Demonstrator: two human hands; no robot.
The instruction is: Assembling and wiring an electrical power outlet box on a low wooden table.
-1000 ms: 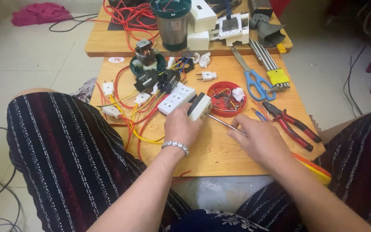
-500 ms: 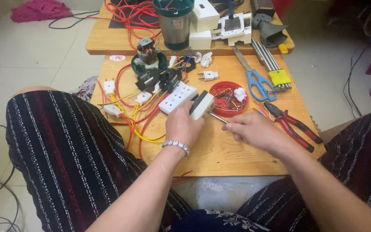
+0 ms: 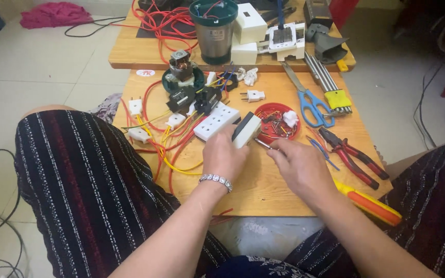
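My left hand (image 3: 226, 154) grips a small white and black socket box (image 3: 246, 129), tilted on its edge above the wooden table (image 3: 263, 190). My right hand (image 3: 298, 166) holds a thin metal screwdriver (image 3: 263, 144) whose tip points at the box's lower side. A silver bracelet sits on my left wrist. Just behind the box lies a white multi-socket strip (image 3: 216, 121) with red and yellow wires (image 3: 167, 154) trailing left.
A red dish of screws (image 3: 278, 122) lies beyond my right hand. Blue scissors (image 3: 309, 103), red pliers (image 3: 350, 154) and an orange-yellow tool (image 3: 369, 203) lie to the right. A small motor (image 3: 181, 69), white plugs, a steel canister (image 3: 214, 31) and white boxes stand farther back.
My right hand has moved left and nearer, bringing the screwdriver tip up to the box. My left hand keeps the box in the same place.
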